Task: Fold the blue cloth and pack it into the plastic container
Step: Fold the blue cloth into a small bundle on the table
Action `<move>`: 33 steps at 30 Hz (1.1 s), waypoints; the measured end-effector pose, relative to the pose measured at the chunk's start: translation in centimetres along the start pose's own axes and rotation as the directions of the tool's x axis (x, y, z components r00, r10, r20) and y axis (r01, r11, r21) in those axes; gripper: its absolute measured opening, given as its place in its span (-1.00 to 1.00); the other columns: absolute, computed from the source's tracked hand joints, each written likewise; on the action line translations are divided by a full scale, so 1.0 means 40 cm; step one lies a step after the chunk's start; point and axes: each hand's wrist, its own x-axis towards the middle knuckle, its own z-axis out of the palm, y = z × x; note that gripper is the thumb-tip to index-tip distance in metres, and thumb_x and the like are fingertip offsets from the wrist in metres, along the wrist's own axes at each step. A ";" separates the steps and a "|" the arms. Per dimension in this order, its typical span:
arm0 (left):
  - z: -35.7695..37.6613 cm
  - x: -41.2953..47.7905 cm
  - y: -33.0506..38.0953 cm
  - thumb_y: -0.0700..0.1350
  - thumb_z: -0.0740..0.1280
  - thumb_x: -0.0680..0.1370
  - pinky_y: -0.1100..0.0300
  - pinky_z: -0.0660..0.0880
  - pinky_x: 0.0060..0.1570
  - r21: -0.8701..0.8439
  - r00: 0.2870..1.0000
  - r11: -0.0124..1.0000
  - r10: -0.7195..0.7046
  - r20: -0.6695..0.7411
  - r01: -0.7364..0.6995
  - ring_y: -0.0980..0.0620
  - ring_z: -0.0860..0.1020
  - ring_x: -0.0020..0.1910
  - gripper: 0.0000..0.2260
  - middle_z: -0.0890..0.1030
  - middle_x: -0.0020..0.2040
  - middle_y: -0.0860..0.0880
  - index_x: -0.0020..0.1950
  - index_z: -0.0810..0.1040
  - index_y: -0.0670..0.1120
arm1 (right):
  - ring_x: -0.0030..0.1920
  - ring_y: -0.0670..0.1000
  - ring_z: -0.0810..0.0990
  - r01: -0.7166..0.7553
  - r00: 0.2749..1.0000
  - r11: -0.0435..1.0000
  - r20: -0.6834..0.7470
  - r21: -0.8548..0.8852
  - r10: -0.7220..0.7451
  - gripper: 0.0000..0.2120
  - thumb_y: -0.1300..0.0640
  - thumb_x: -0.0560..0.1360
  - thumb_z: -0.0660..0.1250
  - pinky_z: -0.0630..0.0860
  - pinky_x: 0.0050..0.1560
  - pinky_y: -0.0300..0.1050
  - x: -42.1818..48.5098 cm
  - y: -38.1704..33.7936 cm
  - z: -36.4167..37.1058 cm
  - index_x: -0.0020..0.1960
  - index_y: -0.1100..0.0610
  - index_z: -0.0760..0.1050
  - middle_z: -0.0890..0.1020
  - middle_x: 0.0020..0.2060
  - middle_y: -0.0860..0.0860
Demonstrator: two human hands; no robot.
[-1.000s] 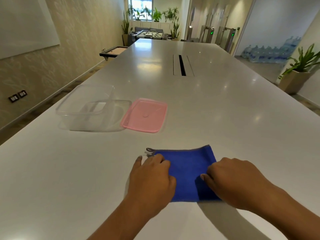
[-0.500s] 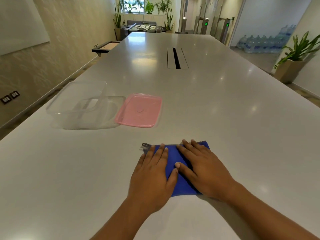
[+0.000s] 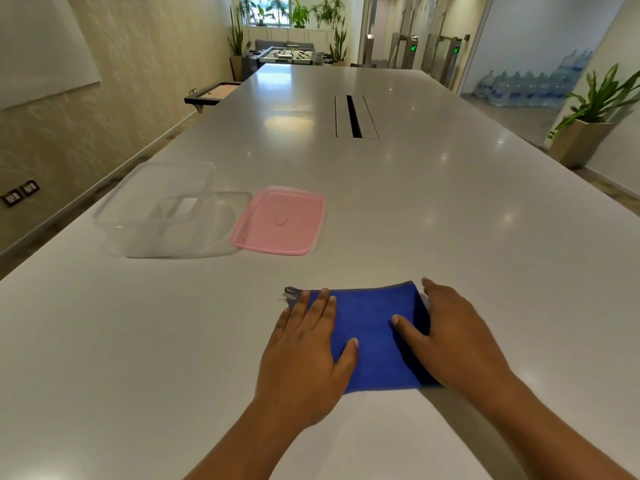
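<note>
The blue cloth (image 3: pixel 370 327) lies folded into a small rectangle on the white table (image 3: pixel 450 220), close in front of me. A grey tag (image 3: pixel 291 293) sticks out at its far left corner. My left hand (image 3: pixel 308 351) rests flat on the cloth's left part with the fingers spread. My right hand (image 3: pixel 453 337) lies over the cloth's right edge, thumb on top of the fabric and fingers stretched along the edge. The clear plastic container (image 3: pixel 156 209) stands open at the far left, apart from both hands.
A pink lid (image 3: pixel 278 220) lies flat beside the container, on its right. A cable slot (image 3: pixel 353 116) runs down the table's middle farther away. The table's left edge passes just beyond the container. A potted plant (image 3: pixel 588 126) stands on the floor at the right.
My right hand has slid from the middle of the cloth to its right edge. My left hand has stayed flat on the left part. The cloth keeps its folded shape.
</note>
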 end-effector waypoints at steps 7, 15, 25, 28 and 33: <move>0.001 0.000 0.002 0.33 -0.17 0.51 0.21 -0.28 0.40 -0.009 1.000 1.000 -0.005 -0.015 0.004 0.16 -0.16 0.53 -0.34 -0.03 0.58 0.16 0.57 -0.07 0.10 | -0.20 -0.02 0.57 -0.273 0.947 0.962 0.184 0.027 0.263 -0.33 -0.45 0.26 0.24 0.48 -0.25 -0.08 0.004 -0.003 -0.051 0.12 0.03 0.46 0.59 -0.20 -0.10; -0.028 -0.002 -0.002 0.22 0.13 0.56 0.22 0.01 0.47 -0.278 1.000 0.961 -0.017 -0.015 0.012 0.19 0.05 0.52 -0.46 0.17 0.53 0.20 0.52 0.20 0.10 | -0.07 0.05 0.69 -0.451 0.892 0.584 0.350 0.674 0.286 -0.58 0.07 0.42 0.49 0.62 -0.13 -0.01 0.022 -0.019 -0.074 0.25 0.01 0.49 0.71 -0.13 0.03; -0.089 -0.061 -0.101 0.18 0.15 0.55 0.31 0.29 0.27 -0.253 0.988 0.960 -0.141 -0.068 0.120 0.22 0.40 0.32 -0.60 0.52 0.30 0.19 0.31 0.52 0.12 | -0.06 -0.07 0.72 -0.191 0.980 0.559 0.187 0.807 0.064 -0.60 0.33 0.40 0.45 0.60 -0.09 -0.15 -0.008 -0.126 -0.084 0.13 -0.06 0.53 0.75 -0.10 -0.11; -0.089 -0.058 -0.092 0.21 0.16 0.55 0.25 0.40 0.24 -0.232 0.985 0.966 -0.141 -0.096 0.115 0.23 0.46 0.22 -0.60 0.55 0.25 0.18 0.30 0.53 0.11 | -0.07 -0.13 0.71 -0.075 0.989 0.652 0.138 0.755 -0.046 -0.58 0.37 0.38 0.41 0.61 -0.08 -0.14 -0.025 -0.171 -0.061 0.10 -0.06 0.54 0.75 -0.10 -0.15; -0.095 -0.057 -0.089 0.14 0.19 0.54 0.31 0.43 0.14 -0.219 0.988 0.972 -0.111 -0.109 0.085 0.23 0.47 0.11 -0.69 0.54 0.16 0.23 0.25 0.52 0.16 | -0.03 -0.23 0.67 0.126 0.959 0.736 0.108 0.665 -0.262 -0.57 0.34 0.36 0.41 0.57 -0.07 -0.33 -0.058 -0.228 -0.007 0.10 -0.08 0.55 0.71 -0.09 -0.26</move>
